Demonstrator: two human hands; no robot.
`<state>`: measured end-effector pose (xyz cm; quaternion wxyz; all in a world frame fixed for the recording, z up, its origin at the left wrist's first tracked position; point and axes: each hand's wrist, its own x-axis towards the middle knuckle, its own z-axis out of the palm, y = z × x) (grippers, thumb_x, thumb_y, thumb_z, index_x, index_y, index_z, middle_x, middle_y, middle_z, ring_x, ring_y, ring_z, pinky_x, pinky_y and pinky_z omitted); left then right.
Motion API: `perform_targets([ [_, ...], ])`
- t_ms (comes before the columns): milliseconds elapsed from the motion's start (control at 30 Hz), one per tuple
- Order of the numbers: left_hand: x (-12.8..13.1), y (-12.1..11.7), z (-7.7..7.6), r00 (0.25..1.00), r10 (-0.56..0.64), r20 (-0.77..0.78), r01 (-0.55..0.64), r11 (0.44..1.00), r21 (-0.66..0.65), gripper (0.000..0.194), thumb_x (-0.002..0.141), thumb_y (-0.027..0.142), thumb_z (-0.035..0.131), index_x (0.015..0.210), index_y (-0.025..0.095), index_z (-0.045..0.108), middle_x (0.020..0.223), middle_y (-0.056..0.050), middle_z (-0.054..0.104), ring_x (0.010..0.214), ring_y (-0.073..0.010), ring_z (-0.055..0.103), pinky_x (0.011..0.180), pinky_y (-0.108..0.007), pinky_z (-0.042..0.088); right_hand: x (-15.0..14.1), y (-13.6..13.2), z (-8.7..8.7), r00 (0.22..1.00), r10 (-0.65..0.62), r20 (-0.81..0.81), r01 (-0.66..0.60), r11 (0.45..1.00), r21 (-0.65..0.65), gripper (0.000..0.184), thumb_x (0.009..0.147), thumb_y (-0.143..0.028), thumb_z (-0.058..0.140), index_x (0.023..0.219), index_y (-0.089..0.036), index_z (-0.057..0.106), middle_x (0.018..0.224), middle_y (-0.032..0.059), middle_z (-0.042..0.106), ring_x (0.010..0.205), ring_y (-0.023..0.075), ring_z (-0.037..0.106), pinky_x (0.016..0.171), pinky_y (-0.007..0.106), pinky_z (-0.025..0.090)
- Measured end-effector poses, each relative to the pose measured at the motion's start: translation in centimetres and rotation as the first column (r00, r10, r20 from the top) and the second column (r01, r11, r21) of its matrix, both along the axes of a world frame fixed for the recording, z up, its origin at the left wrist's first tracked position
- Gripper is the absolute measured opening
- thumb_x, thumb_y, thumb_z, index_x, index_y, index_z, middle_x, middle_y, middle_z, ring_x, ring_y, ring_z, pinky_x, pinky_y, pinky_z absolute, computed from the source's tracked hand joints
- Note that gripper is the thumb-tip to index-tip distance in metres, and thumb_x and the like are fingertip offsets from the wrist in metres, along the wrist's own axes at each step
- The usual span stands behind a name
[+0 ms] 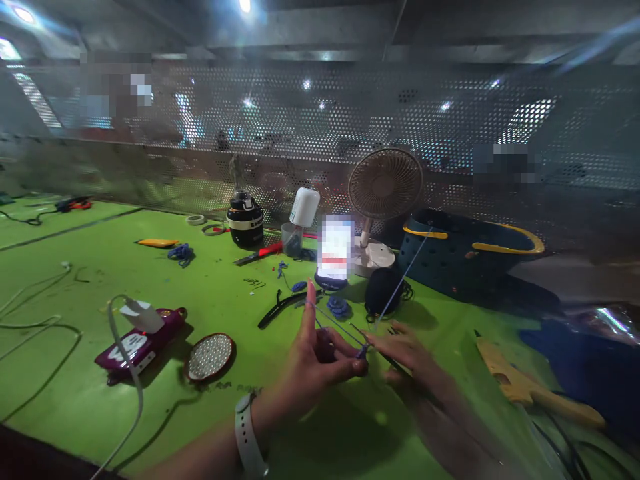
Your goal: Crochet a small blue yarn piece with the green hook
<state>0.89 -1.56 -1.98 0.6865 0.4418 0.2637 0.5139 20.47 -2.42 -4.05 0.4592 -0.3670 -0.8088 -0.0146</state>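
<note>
Low in the middle, my left hand (317, 357) pinches a small blue crocheted piece (362, 351) between thumb and fingers. Its index finger points up with blue yarn (336, 319) running over it. My right hand (407, 350) is closed around a thin crochet hook (397, 365), whose tip is close to the piece. A strand of yarn (407, 270) slants from the basket down to my hands. Just beyond them lie a round blue crocheted piece (339, 307) and a dark ball of yarn (384, 292). A phone (333, 283) with a lit, blurred screen stands behind.
A dark basket (435, 267) with yellow handles stands right of the fan (385, 183). At right lies a yellow glue gun (505, 370). To the left are a purple power strip (145, 343) with cable and a sparkly round object (211, 357). Behind stands a black jug (245, 223).
</note>
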Motion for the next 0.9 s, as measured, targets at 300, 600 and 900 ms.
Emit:
perform_targets([
  [300,0.0,0.6,-0.5,0.994,-0.108,0.006,0.107,0.972,-0.208,0.148,0.061,0.01,0.088,0.147,0.021,-0.032,0.062,0.001,0.07,0.049,-0.0161,0.066,0.051,-0.025,0.053,-0.5,-2.4,-0.2,0.934,-0.042,-0.354,-0.077,0.946,-0.315,0.026,0.095,-0.04,0.057,0.118,-0.032,0.066,0.114,0.0034,0.075,0.114,0.0236,0.068,0.093,0.041,0.059],
  [600,0.1,0.2,-0.1,0.998,-0.055,-0.029,0.052,0.995,-0.08,0.148,0.06,0.005,0.087,0.147,0.018,-0.032,0.061,0.001,0.07,0.052,-0.0173,0.067,0.055,-0.028,0.056,-0.9,-2.1,-0.1,0.852,-0.151,-0.502,-0.067,0.918,-0.39,0.024,0.094,-0.037,0.06,0.114,-0.027,0.067,0.109,0.0049,0.078,0.098,0.0227,0.075,0.076,0.031,0.064],
  [900,-0.6,0.5,0.7,1.0,-0.018,0.006,0.019,0.985,-0.174,0.12,0.07,0.014,0.085,0.156,0.021,0.0,0.081,-0.003,0.073,0.069,-0.0155,0.068,0.066,-0.029,0.054,-1.3,-2.6,0.9,0.865,-0.187,-0.466,-0.066,0.878,-0.474,0.017,0.091,-0.037,0.063,0.107,-0.034,0.069,0.108,-0.0017,0.076,0.098,0.0178,0.073,0.08,0.025,0.062],
])
